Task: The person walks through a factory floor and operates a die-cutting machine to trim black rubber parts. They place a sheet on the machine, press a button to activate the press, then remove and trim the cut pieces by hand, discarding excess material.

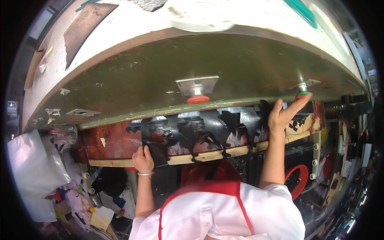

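Observation:
My left hand (143,160) is closed at the near edge of a low board, its thumb up, pinching a black sheet piece (156,153) that hangs over the wooden edge. My right hand (283,115) is raised with thumb and fingers apart, its fingertips at a green-and-red push button (303,94) on the right of the dark green machine front. Black cut-out sheet (200,128) with ragged holes lies across the reddish-brown board (114,142), reaching from beside my left hand to under my right forearm.
A red mushroom button (198,99) on a metal plate juts from the middle of the green front (148,76). Above it is a pale work surface (132,20) with a brown sheet (86,30). A red bucket (302,182) stands low right; clear plastic bags (34,176) hang left.

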Motion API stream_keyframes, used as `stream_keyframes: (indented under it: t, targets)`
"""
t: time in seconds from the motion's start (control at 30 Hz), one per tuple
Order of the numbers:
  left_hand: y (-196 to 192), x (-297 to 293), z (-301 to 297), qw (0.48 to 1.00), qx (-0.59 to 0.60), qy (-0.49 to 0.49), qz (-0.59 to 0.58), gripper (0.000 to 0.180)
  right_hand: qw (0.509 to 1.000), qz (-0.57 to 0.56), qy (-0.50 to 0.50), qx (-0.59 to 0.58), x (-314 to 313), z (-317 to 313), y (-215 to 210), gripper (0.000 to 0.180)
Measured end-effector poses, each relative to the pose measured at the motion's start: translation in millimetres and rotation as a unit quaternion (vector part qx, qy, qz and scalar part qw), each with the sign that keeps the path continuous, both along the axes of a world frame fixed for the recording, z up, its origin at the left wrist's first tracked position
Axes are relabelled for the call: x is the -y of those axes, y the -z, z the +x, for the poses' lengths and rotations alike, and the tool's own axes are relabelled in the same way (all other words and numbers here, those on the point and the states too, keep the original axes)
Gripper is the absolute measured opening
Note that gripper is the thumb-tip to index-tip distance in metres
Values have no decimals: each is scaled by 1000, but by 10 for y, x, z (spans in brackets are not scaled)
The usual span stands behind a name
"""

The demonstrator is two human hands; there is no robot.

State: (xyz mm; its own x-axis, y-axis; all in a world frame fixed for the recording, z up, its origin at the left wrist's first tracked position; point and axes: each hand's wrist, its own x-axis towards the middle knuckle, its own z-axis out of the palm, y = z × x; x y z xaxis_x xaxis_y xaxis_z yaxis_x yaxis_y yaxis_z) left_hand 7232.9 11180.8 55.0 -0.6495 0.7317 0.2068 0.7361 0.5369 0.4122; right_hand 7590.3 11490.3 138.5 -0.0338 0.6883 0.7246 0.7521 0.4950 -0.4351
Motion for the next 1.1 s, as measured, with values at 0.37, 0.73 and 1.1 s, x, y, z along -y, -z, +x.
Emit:
stream_keyframes:
  t: [0.37,0.73,1.1]
  targets:
    - [208,217,15,990,103,-23,93,29,964,-240,54,-104,740,1238,917,33]
    - [-127,1121,542,988,154,-11,2,37,938,-284,-32,-195,1269,341,-49,42]
    - [-31,1983,1091,998,58,19,-31,30,930,-274,-238,60,2456,-798,281,88]
